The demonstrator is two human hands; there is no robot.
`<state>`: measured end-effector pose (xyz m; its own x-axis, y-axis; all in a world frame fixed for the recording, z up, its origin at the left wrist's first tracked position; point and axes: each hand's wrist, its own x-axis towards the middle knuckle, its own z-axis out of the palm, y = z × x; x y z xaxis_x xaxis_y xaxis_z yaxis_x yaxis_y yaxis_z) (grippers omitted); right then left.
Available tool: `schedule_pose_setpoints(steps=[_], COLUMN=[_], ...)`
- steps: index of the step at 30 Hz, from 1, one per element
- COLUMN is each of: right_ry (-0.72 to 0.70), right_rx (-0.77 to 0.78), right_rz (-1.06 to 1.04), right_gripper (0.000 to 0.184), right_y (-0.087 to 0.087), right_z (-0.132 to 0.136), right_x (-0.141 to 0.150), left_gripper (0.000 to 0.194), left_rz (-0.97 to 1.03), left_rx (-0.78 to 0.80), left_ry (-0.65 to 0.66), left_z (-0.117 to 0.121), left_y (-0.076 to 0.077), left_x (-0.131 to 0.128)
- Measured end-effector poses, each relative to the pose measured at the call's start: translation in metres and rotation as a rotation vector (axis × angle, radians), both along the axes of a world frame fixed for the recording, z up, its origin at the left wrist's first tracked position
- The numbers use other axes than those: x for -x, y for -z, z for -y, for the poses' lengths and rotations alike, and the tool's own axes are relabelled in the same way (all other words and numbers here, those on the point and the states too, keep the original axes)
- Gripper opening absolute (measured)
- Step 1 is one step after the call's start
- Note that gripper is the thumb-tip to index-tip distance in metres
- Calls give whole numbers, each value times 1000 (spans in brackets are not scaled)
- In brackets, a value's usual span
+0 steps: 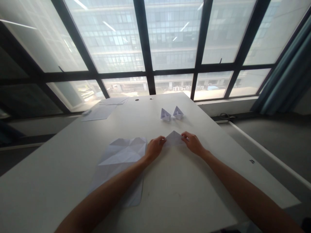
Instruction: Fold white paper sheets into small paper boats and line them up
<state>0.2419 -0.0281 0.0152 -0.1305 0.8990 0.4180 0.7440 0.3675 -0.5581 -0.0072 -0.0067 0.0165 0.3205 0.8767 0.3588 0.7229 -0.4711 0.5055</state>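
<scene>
A small white folded paper (174, 138), shaped like a triangle with its tip pointing away, lies on the white table (199, 181). My left hand (155, 147) pinches its left corner and my right hand (193, 142) pinches its right corner. Beyond it stand two finished paper boats (165, 114) (178, 112), side by side. To the left of my left hand lies a creased, unfolded sheet (123, 152) on top of a clear plastic sleeve (116, 181).
Loose paper sheets (102, 111) lie at the table's far left, near the window. Two small dark dots (137, 99) mark the far edge. A large window with dark frames fills the back, a curtain (289, 77) hangs at the right.
</scene>
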Motion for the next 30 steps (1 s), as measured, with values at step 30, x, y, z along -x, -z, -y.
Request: schedule_pose_setpoints(steps=[30], right_ry=[-197], right_rx=[158], right_rz=[420], right_gripper=[67], right_y=[18], right_z=[21], right_x=[51], left_gripper=[61], left_rz=[-426], left_rx=[-54], left_ry=[430], left_z=[11], left_y=[17], left_x=[-10])
